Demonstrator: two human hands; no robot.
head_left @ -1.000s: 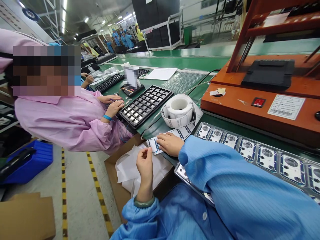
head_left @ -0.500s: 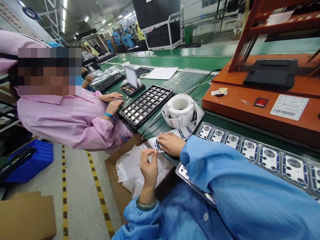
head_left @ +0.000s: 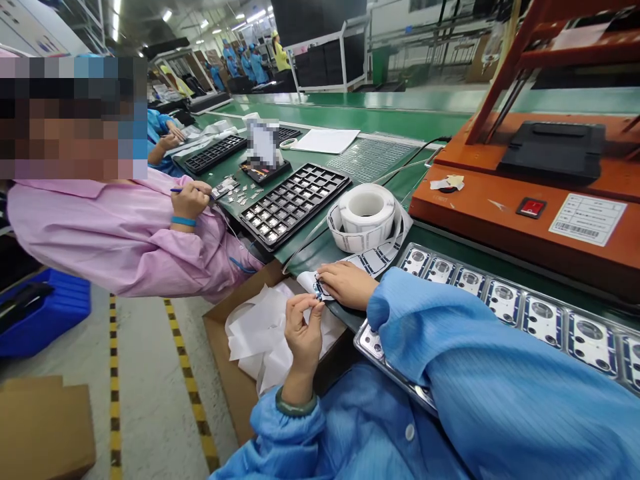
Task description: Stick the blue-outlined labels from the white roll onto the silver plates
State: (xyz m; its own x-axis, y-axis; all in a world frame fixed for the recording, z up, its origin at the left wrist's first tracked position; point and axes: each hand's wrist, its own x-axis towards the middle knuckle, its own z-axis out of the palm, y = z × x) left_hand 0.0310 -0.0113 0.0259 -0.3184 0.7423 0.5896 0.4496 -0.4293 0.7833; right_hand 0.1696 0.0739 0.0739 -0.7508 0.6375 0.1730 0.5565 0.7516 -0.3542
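Under the right hand (head_left: 349, 285) (bare), label strip (head_left: 374, 260).

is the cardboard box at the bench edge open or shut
Open: no flap closes the top of the cardboard box, and loose white paper shows inside it.

On the worktop (head_left: 313, 243), a label roll (head_left: 367, 208) stands near the middle of the frame, left of the machine (head_left: 505, 193) at the right. The label strip (head_left: 373, 261) runs from it down-left to the edge. Before the machine lies a parts tray (head_left: 543, 310), partly behind a sleeve (head_left: 465, 333). Left of the roll is a slotted tray (head_left: 295, 203); behind that, a sheet (head_left: 325, 141) lies left of a mat (head_left: 370, 159). Crumpled paper (head_left: 265, 333) fills a box (head_left: 225, 360) below the worktop's edge.
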